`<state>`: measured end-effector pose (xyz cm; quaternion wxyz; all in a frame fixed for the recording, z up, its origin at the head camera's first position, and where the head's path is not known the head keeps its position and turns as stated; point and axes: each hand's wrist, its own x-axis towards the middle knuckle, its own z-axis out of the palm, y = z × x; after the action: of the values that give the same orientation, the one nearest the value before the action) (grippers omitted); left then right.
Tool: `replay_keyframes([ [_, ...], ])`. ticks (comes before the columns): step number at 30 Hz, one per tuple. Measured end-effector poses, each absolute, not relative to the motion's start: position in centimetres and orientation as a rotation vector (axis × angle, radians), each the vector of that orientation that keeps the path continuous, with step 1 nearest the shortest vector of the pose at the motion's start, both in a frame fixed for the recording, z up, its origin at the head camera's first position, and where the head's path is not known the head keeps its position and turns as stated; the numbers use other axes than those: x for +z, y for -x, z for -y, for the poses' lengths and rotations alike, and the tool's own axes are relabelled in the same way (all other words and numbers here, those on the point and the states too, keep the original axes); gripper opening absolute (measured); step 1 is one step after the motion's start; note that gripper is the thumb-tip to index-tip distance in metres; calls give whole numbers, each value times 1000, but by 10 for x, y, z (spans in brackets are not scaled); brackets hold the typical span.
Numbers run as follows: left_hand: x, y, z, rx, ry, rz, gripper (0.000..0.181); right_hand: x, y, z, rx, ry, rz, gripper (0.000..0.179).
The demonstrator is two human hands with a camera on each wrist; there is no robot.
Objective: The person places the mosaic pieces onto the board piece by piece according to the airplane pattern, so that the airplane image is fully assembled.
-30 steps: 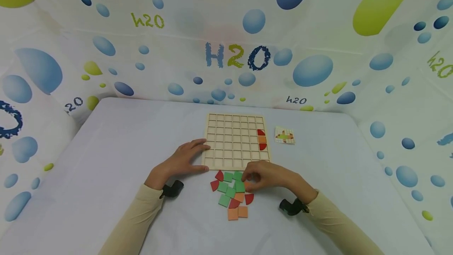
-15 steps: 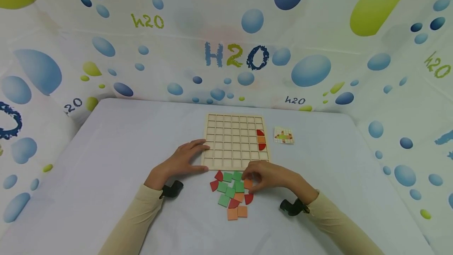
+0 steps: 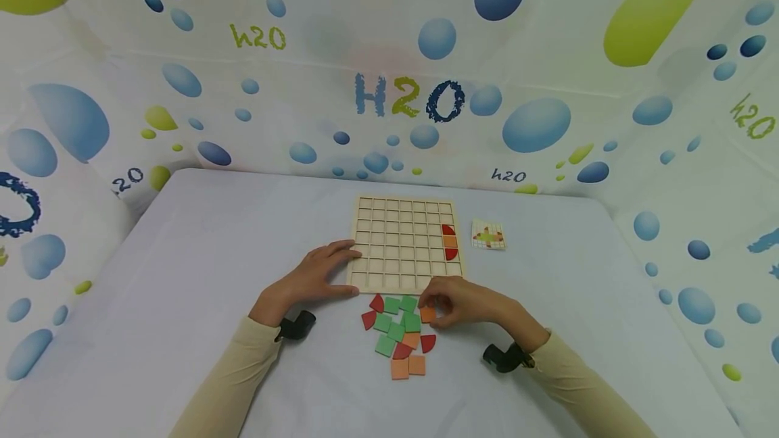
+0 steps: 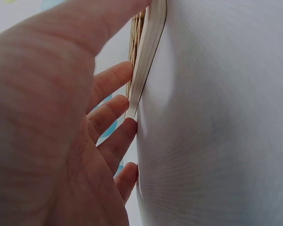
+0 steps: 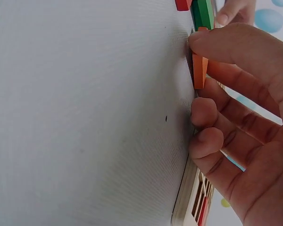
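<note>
In the head view my right hand (image 3: 465, 301) pinches an orange square tile (image 3: 428, 315) at the right side of the tile pile. The right wrist view shows the thumb on one edge of that orange tile (image 5: 200, 70) and the index finger at its other side. My left hand (image 3: 313, 274) rests at the left edge of a wooden grid board (image 3: 389, 238), thumb at its near corner and fingers extended. In the left wrist view those fingertips touch the board's side (image 4: 148, 61). Two red quarter-circle tiles (image 3: 451, 254) sit in the right column, with an orange square (image 3: 450, 241) between them.
Below the board lie several green square tiles (image 3: 395, 332), red quarter-circles (image 3: 429, 343) and orange squares (image 3: 399, 369). A small pattern card (image 3: 488, 234) lies right of the board. The white-covered table (image 3: 243, 222) ends at a printed backdrop (image 3: 328, 39).
The thumb of my right hand has shifted right, so more of the orange tile shows. That hand has moved slightly right. My left hand and the board stay in place.
</note>
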<state>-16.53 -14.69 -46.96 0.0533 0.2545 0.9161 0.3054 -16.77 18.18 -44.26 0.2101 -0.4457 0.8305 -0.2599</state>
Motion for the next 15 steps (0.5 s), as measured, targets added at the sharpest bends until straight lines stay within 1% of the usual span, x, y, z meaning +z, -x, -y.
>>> replay_keyframes([
  [15, -469, 165, 147, 923, -768, -2776, 64, -441, 170, -185, -779, 1295, -2325, 24],
])
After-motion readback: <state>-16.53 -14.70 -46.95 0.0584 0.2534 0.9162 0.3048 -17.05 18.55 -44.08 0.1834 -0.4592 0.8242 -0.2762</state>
